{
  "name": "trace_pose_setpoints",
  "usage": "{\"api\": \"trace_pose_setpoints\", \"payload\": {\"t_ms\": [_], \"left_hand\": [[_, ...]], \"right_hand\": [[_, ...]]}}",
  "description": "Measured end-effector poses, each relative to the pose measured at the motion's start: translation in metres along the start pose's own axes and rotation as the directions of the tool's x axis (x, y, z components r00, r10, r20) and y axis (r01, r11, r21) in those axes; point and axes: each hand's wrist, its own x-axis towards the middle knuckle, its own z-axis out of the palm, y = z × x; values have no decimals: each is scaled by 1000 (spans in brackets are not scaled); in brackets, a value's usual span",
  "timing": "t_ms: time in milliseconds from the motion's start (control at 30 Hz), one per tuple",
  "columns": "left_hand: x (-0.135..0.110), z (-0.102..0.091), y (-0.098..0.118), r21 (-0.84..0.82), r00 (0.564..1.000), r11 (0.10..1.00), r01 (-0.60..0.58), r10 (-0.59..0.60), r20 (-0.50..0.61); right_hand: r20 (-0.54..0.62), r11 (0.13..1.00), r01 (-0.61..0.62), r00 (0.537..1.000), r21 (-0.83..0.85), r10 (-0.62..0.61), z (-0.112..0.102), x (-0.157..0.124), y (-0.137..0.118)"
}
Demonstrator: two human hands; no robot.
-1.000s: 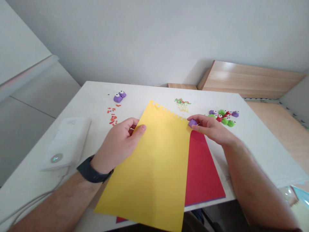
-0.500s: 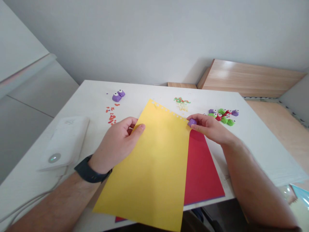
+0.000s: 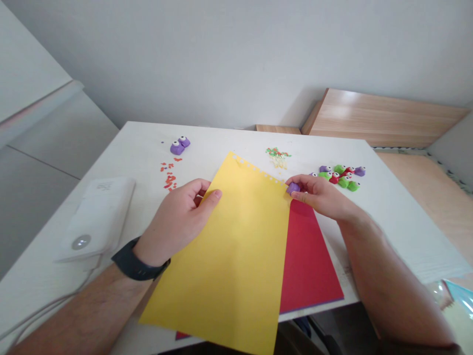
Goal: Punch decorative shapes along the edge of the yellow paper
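Note:
A yellow paper sheet point(image 3: 232, 246) lies tilted over a red sheet point(image 3: 306, 261) on the white table point(image 3: 399, 222). Its far edge carries a row of small punched holes. My left hand point(image 3: 181, 219), with a dark watch on the wrist, grips the sheet's left edge, thumb on top. My right hand point(image 3: 320, 197) pinches a small purple paper punch point(image 3: 293, 188) at the sheet's far right corner.
A second purple punch with googly eyes point(image 3: 179, 145) sits far left, red paper bits point(image 3: 170, 177) near it. A pile of green, red and purple punches point(image 3: 342, 176) lies right of my right hand. Confetti scraps point(image 3: 278, 157) lie behind the sheet. A white device with cable point(image 3: 94, 217) is left.
Both hands and the sheets hold nearly the same place; the purple punch stays at the yellow sheet's corner. Only the view has shifted slightly.

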Motion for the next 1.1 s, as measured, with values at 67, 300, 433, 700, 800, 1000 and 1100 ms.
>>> {"api": "trace_pose_setpoints", "payload": {"t_ms": [67, 300, 433, 700, 800, 1000, 1100], "left_hand": [[0, 0, 0, -6, 1000, 1000, 0, 0, 6], [-2, 0, 1, 12, 1000, 1000, -10, 10, -4], [-2, 0, 2, 6, 1000, 1000, -8, 8, -1], [-3, -3, 8, 27, 1000, 1000, 13, -14, 25], [-3, -3, 7, 19, 1000, 1000, 14, -14, 22], [-2, -2, 5, 32, 1000, 999, -8, 8, 12], [-2, -1, 4, 29, 1000, 1000, -11, 11, 13]], "right_hand": [[7, 1000, -10, 1000, -14, 10, 0, 0, 0], [7, 999, -15, 1000, -34, 16, -2, 0, -5], [10, 999, -8, 1000, -32, 9, -2, 0, -6], [12, 998, 5, 1000, -63, -4, 0, 0, -4], [8, 997, 0, 1000, -82, 0, -1, 0, -4], [11, 994, -13, 1000, -107, 15, 1, 2, -6], [14, 993, -23, 1000, -118, 25, 2, 2, -8]]}}
